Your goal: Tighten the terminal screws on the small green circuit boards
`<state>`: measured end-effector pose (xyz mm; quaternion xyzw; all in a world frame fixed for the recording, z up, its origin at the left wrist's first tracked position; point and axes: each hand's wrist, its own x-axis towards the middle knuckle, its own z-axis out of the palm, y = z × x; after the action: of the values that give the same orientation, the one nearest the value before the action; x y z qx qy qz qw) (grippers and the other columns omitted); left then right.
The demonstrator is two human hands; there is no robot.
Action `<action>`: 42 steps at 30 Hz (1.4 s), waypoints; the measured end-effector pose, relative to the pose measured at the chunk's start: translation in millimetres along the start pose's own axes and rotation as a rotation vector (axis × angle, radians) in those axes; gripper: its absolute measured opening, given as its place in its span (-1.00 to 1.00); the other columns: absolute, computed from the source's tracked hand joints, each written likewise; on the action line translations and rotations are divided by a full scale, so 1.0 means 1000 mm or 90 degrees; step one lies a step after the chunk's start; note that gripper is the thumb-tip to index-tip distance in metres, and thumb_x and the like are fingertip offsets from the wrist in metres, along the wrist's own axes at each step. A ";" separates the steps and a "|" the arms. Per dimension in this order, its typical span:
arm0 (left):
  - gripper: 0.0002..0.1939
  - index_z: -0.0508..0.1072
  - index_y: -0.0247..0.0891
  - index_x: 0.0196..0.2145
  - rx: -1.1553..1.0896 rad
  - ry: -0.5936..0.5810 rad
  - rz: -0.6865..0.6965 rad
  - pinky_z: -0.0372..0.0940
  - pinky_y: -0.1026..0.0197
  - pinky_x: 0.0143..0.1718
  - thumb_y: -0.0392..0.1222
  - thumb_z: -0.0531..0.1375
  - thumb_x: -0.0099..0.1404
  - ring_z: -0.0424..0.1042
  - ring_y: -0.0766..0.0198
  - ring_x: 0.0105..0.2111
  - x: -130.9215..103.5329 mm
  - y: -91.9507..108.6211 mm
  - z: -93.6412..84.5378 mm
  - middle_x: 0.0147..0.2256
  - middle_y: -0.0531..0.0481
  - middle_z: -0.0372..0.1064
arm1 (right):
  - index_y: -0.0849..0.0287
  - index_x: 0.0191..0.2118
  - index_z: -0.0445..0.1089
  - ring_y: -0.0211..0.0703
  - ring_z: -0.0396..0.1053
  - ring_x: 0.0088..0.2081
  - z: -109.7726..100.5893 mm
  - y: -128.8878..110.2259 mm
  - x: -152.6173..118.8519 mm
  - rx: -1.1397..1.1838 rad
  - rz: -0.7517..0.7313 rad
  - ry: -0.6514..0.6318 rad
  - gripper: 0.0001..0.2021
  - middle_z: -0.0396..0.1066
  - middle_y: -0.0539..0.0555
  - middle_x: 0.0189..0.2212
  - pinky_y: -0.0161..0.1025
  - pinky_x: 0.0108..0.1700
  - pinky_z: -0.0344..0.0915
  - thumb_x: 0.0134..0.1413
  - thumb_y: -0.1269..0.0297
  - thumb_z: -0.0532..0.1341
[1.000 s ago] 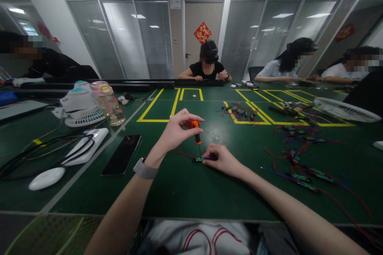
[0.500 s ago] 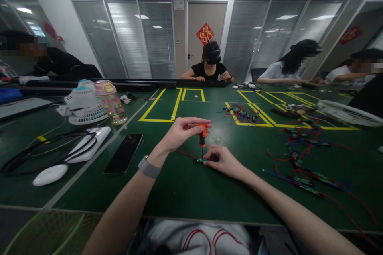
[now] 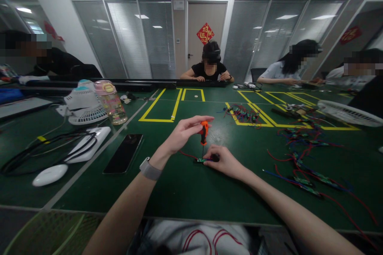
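Observation:
My left hand (image 3: 188, 130) is closed on the handle of an orange and black screwdriver (image 3: 204, 134), thumb on its side and fingers laid over the top. The screwdriver stands nearly upright, its thin shaft reaching down to a small green circuit board (image 3: 200, 160). Whether the tip sits in a screw is too small to tell. My right hand (image 3: 223, 160) pinches the board's right end against the table, beside a dark round part partly covered by the fingers. A red wire runs from the board toward the left.
Several wired circuit boards (image 3: 302, 181) lie on the right, with another bunch (image 3: 243, 113) farther back. On the left are a phone (image 3: 124, 153), a white mouse (image 3: 50, 175), a bottle (image 3: 112, 103) and a white fan (image 3: 86, 105). Other people sit around the green table (image 3: 179, 195).
My left hand and the screwdriver handle have shifted slightly right, and the fingers over the handle have turned a little. My right hand and the board hold still.

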<state>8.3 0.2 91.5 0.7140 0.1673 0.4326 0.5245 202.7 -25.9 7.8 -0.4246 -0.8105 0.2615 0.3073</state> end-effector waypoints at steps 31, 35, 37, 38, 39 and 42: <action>-0.66 0.41 -0.26 0.05 -0.085 -0.029 0.015 0.32 0.06 -0.02 -0.24 0.12 0.34 0.41 0.08 -0.03 0.000 0.002 0.005 0.04 -0.20 0.37 | 0.22 -0.41 0.51 -0.17 0.34 -0.36 0.000 0.000 0.000 -0.002 0.004 -0.008 -0.97 0.41 0.06 -0.41 -0.24 -0.29 0.26 -0.06 0.42 0.33; -0.68 0.44 -0.28 0.02 -0.031 0.014 0.014 0.35 0.10 -0.06 -0.22 0.17 0.31 0.46 0.15 -0.12 0.000 0.000 0.005 -0.05 -0.19 0.44 | 0.22 -0.41 0.50 -0.17 0.34 -0.37 0.000 0.001 -0.001 -0.002 0.005 -0.007 -0.98 0.40 0.06 -0.42 -0.25 -0.29 0.26 -0.06 0.42 0.33; -0.72 0.48 -0.28 -0.05 0.005 0.038 0.019 0.36 0.14 -0.12 -0.23 0.21 0.28 0.46 0.22 -0.20 0.000 -0.001 0.006 -0.12 -0.14 0.46 | 0.22 -0.42 0.50 -0.17 0.34 -0.37 0.000 0.001 0.000 -0.005 0.001 -0.006 -0.98 0.40 0.06 -0.42 -0.25 -0.30 0.26 -0.06 0.43 0.33; -0.73 0.50 -0.28 -0.08 0.020 0.049 0.022 0.36 0.17 -0.15 -0.23 0.23 0.26 0.45 0.26 -0.24 0.000 -0.001 0.006 -0.16 -0.12 0.46 | 0.22 -0.42 0.50 -0.17 0.34 -0.36 0.000 0.001 0.000 -0.007 -0.001 -0.006 -0.98 0.40 0.05 -0.43 -0.25 -0.30 0.26 -0.07 0.43 0.33; -0.74 0.51 -0.28 -0.10 0.033 0.058 0.024 0.36 0.20 -0.19 -0.23 0.25 0.23 0.44 0.29 -0.28 0.001 -0.001 0.007 -0.18 -0.09 0.45 | 0.22 -0.42 0.50 -0.17 0.34 -0.36 0.000 0.001 0.000 -0.008 -0.003 -0.005 -0.98 0.40 0.05 -0.43 -0.25 -0.29 0.25 -0.07 0.43 0.33; -0.73 0.52 -0.26 -0.12 0.057 0.064 0.026 0.34 0.26 -0.26 -0.23 0.29 0.19 0.40 0.33 -0.32 0.001 0.001 0.007 -0.22 -0.05 0.43 | 0.22 -0.41 0.50 -0.17 0.35 -0.36 0.000 0.001 0.000 -0.006 -0.006 -0.004 -0.97 0.41 0.06 -0.42 -0.25 -0.29 0.26 -0.07 0.43 0.33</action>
<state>14.2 -4.0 91.7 0.7172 0.1984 0.4707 0.4740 203.1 -25.1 7.6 -0.4216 -0.8146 0.2579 0.3037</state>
